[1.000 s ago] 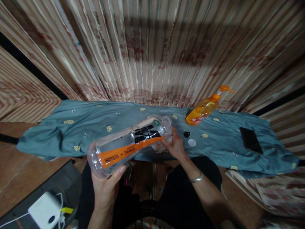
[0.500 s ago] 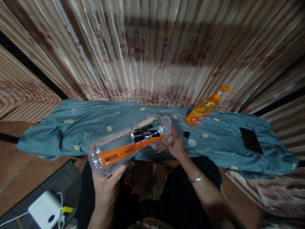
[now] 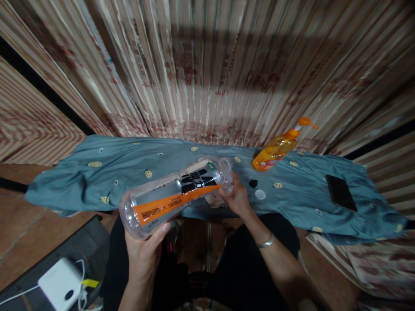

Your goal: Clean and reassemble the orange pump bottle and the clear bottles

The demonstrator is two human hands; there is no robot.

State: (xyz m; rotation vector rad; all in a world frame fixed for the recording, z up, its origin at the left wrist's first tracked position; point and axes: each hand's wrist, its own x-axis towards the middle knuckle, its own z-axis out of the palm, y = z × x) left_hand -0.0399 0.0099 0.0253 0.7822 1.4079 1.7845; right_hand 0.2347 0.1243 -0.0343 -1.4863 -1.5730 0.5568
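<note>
A large clear plastic bottle (image 3: 162, 196) with an orange, silver and black label lies tilted across both hands, its neck toward the upper right. My left hand (image 3: 145, 248) grips the bottle's base from below, thumb along the side. At the neck end, my right hand (image 3: 236, 195) closes its fingers around the bottle, partly hidden behind it. Beyond the right hand, a small black cap (image 3: 253, 183) and a white round disc (image 3: 260, 194) rest on the cloth. Under the bottle neck shows part of a pale crumpled item (image 3: 215, 201), too covered to name.
An orange pump bottle (image 3: 274, 151) stands at the back right of the blue-green cloth (image 3: 171, 149). A black phone (image 3: 341, 192) lies farther right. Striped curtains (image 3: 207, 77) hang behind. At lower left, a white device (image 3: 61, 283) with a cable sits on a dark surface.
Both hands keep their hold on the bottle, which has barely moved. The whole view has shifted very slightly.
</note>
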